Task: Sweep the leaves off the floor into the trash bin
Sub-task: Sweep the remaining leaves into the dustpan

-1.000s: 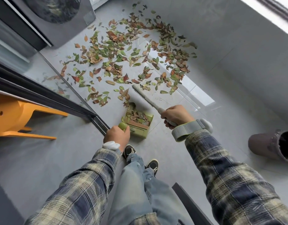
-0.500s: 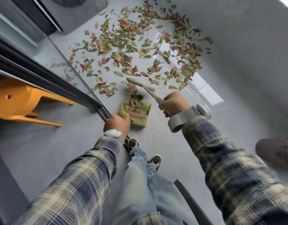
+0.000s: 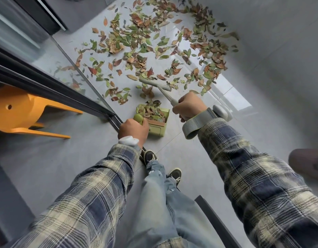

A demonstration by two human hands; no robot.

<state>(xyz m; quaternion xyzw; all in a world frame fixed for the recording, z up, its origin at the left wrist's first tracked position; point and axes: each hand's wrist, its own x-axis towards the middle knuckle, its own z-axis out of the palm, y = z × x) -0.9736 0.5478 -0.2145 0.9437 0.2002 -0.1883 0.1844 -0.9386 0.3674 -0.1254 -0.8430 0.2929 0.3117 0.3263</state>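
In the head view, a green dustpan (image 3: 157, 130) is seen standing on the grey floor (image 3: 190, 149), just in front of the person's shoes (image 3: 150, 156). Its round green handle is gripped by the left hand (image 3: 134, 129), and the fingers are curled round it. A heap of leaves is already held inside the dustpan. Just to the right of the dustpan, the thin handle of a small broom (image 3: 154, 84) is gripped by the right hand (image 3: 188, 107), with the fingers wrapped round it. The broom's head is set down just beyond the dustpan's open mouth, and a few brown leaves lie between the two. Many more leaves (image 3: 115, 48) are spread over the floor beyond the dustpan. An orange stool (image 3: 20, 111) is seen well to the left of the dustpan, behind a dark door rail (image 3: 65, 93). A brown round thing (image 3: 308, 163), likely the trash bin, is cut off by the edge of the view well to the right of the dustpan.

The step in hand is judged to be pulling leaves into the dustpan. The dustpan's front edge should be pressed flat on the floor, so that no leaf can slip under. Short, soft strokes should be pulled straight at the mouth, since dry leaves are light and are easily flicked away. The dustpan looks nearly full, so it should be carried level to the bin soon.
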